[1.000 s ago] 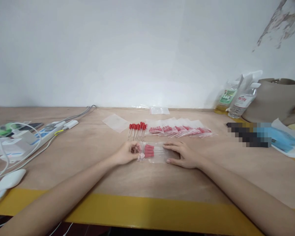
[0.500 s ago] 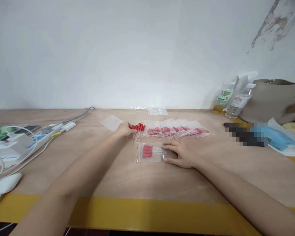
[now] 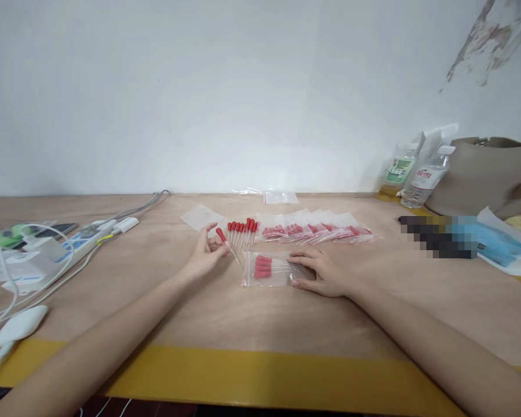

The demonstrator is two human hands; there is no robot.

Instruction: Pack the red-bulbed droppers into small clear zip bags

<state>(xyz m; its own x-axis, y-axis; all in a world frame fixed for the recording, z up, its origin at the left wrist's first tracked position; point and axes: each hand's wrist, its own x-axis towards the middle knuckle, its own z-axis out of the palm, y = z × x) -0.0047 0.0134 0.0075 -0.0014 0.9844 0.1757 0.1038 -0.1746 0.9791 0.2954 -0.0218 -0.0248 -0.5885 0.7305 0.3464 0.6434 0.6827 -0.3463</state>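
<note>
My left hand (image 3: 205,255) pinches one red-bulbed glass dropper (image 3: 226,243) just above the table, left of a clear zip bag (image 3: 271,270). That bag lies flat and holds several red-bulbed droppers. My right hand (image 3: 323,273) rests flat on the bag's right end, fingers stretched out, pressing it down. Behind the hands a loose row of red-bulbed droppers (image 3: 242,230) lies on the wood. To its right runs an overlapping row of filled bags (image 3: 319,227).
An empty clear bag (image 3: 200,217) lies behind my left hand and more bags (image 3: 280,197) by the wall. A power strip (image 3: 84,237) with cables and a white mouse (image 3: 19,324) sit left. Two bottles (image 3: 412,174), a tan bag (image 3: 486,174) and blue packaging (image 3: 499,243) stand right.
My left hand left the bag's open end, reached back to the loose row, and has come forward again holding one dropper. My right hand stayed on the bag.
</note>
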